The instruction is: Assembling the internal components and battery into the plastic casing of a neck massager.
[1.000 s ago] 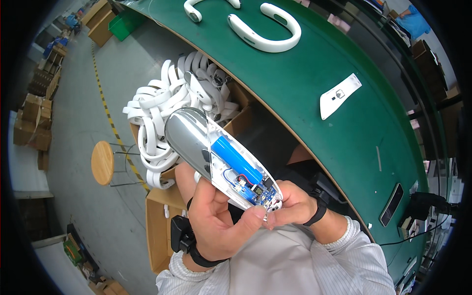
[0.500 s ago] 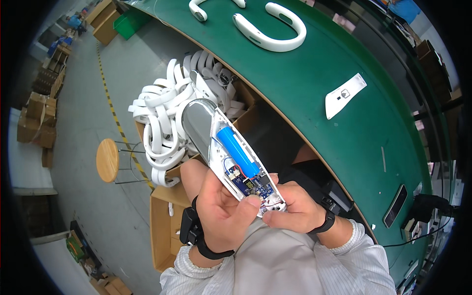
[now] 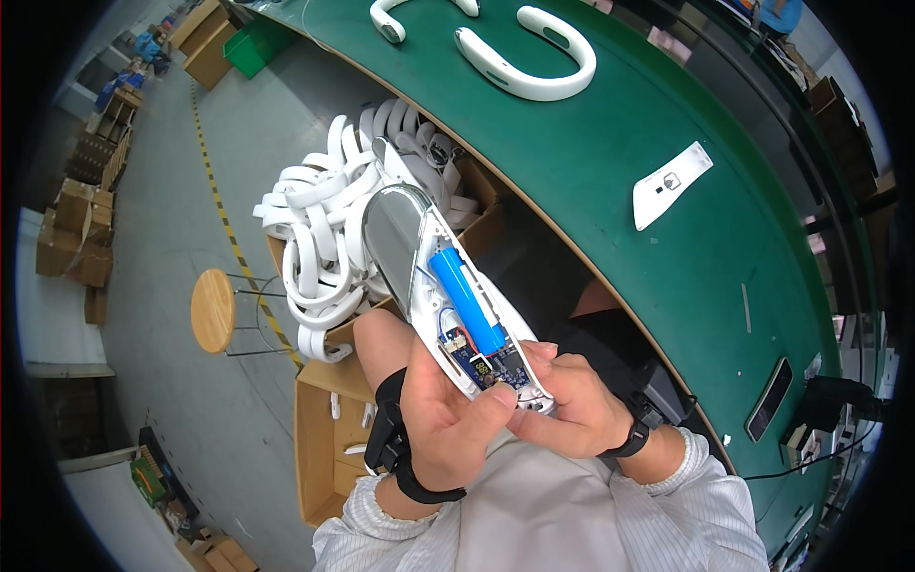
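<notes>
Between my hands, above my lap, is a white neck fan (image 3: 444,232) with one arm's cover off and a glossy grey face along its left side. Inside the opened arm lie a blue cylindrical battery (image 3: 467,301) and a blue circuit board (image 3: 515,372) with thin red and blue wires. My left hand (image 3: 448,434) is closed round the lower left of the housing, its thumb on the board's lower end. At the lower right end my right hand (image 3: 577,410) pinches the housing between thumb and fingers. Whatever lies under both thumbs is hidden.
A carton (image 3: 481,176) beyond the held fan is heaped with white neck fan parts (image 3: 310,238). Another open carton (image 3: 319,439) holds a few small white pieces. The green table (image 3: 620,162) carries a white neck fan (image 3: 543,88), a white cover (image 3: 672,186) and a phone (image 3: 768,400).
The held neck fan has shifted and turned slightly, with my left hand moving a little right. More small white pieces show in the lower carton. My right hand stays at the lower end.
</notes>
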### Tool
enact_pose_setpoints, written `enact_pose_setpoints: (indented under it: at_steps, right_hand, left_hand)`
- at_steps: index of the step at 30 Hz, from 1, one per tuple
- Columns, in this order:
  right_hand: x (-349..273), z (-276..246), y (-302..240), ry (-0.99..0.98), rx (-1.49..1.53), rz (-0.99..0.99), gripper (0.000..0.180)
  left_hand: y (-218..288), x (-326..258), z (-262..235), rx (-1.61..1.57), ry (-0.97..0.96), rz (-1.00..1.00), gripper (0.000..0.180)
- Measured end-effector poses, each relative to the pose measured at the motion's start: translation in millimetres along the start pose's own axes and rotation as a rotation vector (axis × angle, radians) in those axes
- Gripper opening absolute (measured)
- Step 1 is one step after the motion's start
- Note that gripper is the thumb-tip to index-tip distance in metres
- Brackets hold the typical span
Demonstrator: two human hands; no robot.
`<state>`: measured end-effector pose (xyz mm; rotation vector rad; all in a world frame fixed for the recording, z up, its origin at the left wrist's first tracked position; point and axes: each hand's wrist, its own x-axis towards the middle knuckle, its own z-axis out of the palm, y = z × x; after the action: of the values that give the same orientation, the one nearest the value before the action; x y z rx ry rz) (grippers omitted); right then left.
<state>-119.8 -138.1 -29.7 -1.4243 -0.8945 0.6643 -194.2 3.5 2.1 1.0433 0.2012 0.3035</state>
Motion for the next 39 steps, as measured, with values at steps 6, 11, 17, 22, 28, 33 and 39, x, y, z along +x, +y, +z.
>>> enact_pose_setpoints:
  at_steps: [6, 11, 17, 22, 28, 33, 39]
  right_hand:
    - [0, 1, -1, 0.035, -0.024, -0.021, 0.033]
    - [0, 0, -2, 0.032, -0.016, -0.015, 0.032]
    - [1, 0, 0, 0.021, -0.027, -0.04, 0.033]
    - [2, 1, -4, 0.04, 0.004, -0.013, 0.036]
    - [1, 1, 1, 0.025, -0.017, -0.065, 0.042]
    - [0, 1, 1, 0.011, 0.01, -0.028, 0.045]
    - [0, -1, 8, -0.029, -0.018, -0.093, 0.054]
  left_hand:
    - [-1, -1, 1, -0.014, 0.0, 0.001, 0.059]
    - [-2, -1, 1, -0.029, -0.008, 0.014, 0.061]
    - [-2, -2, 1, -0.02, 0.009, 0.012, 0.062]
    - [-2, -2, 2, -0.035, 0.007, -0.001, 0.064]
    - [-3, -2, 2, -0.043, 0.011, 0.002, 0.065]
    - [-5, -1, 2, -0.035, 0.012, 0.004, 0.066]
    - [-4, 0, 3, -0.025, 0.01, 0.013, 0.066]
